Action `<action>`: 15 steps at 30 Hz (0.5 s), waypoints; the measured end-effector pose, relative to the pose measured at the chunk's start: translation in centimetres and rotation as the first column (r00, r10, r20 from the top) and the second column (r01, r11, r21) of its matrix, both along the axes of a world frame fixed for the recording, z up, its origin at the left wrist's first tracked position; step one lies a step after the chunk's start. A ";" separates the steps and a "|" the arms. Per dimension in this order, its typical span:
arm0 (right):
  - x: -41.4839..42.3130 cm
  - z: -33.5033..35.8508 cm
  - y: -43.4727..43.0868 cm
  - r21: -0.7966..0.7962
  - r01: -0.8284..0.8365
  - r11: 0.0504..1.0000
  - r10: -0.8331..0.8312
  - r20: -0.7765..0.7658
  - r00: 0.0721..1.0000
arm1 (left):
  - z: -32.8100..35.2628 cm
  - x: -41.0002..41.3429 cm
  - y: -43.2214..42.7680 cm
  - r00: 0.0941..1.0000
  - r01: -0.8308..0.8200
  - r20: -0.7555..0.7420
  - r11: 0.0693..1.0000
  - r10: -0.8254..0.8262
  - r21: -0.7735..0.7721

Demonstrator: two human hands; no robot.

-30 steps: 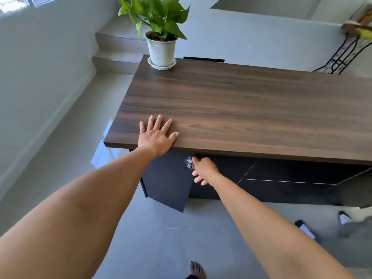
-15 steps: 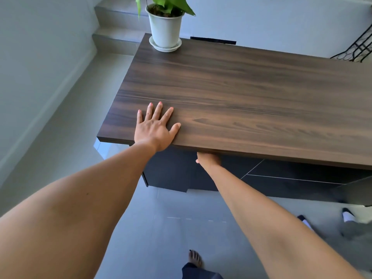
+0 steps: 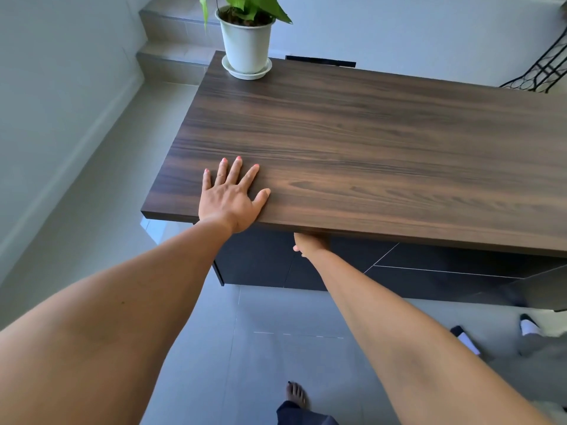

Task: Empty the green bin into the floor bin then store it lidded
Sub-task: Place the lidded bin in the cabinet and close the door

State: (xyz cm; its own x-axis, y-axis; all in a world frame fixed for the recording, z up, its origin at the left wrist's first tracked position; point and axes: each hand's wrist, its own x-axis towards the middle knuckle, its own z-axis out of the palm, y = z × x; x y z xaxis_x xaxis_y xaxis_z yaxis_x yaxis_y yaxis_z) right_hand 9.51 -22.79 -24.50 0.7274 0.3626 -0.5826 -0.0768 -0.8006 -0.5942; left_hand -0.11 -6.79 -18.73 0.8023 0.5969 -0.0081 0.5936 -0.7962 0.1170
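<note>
My left hand lies flat on the desk, fingers spread and gripping nothing; I judge it is there to steady me as I lean in over the near edge. My right hand reaches under that edge, against the top of the dark cabinet below. Only its knuckles and thumb show, so I cannot tell whether those fingers are curled on anything or just pressing. The cabinet front looks flush, so my guess is I am pushing the door home. The green bin is nowhere in view, nor its lid, nor the floor bin; I judge it may be stowed behind that door, but nothing here shows it. A plant stands at the far corner, well apart from both hands.
</note>
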 end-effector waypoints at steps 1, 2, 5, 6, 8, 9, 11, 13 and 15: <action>-0.2 0.1 -0.1 -0.007 -0.004 1.000 0.004 0.021 1.000 | 0.0 0.0 0.0 1.000 -0.002 0.000 1.000 0.002 0.000; -0.5 0.4 -0.3 -0.019 -0.010 1.000 0.011 0.036 0.999 | 0.0 0.0 0.0 1.000 -0.004 0.001 1.000 0.004 0.000; -1.0 0.4 -1.4 -0.057 -0.049 0.997 0.054 0.086 0.995 | -0.1 -0.1 0.0 1.000 -0.001 0.003 1.000 0.001 -0.005; -1.3 0.6 -1.9 -0.062 -0.043 0.997 0.048 0.085 0.995 | -0.1 -0.1 0.0 1.000 0.001 0.003 1.000 0.000 -0.006; -2.1 1.1 -3.2 -0.041 -0.040 0.998 0.043 0.085 0.995 | -0.2 -0.1 0.0 1.000 -0.001 -0.003 1.000 0.001 -0.002; -2.5 1.6 -3.9 -0.026 -0.065 0.998 0.067 0.091 0.994 | -0.1 -0.1 0.0 1.000 -0.002 -0.009 1.000 0.002 -0.002; -3.3 2.7 -5.3 -0.007 -0.137 0.991 0.137 0.115 0.984 | -0.1 -0.1 0.1 1.000 -0.004 -0.015 1.000 0.004 -0.009; -4.2 4.7 -6.7 0.039 -0.163 0.986 0.156 0.137 0.978 | 0.0 -0.1 0.0 1.000 -0.003 -0.015 1.000 0.003 -0.009; -5.0 8.0 -8.3 0.134 -0.159 0.978 0.134 0.180 0.975 | 0.0 -0.1 0.0 1.000 -0.002 -0.018 1.000 0.002 -0.013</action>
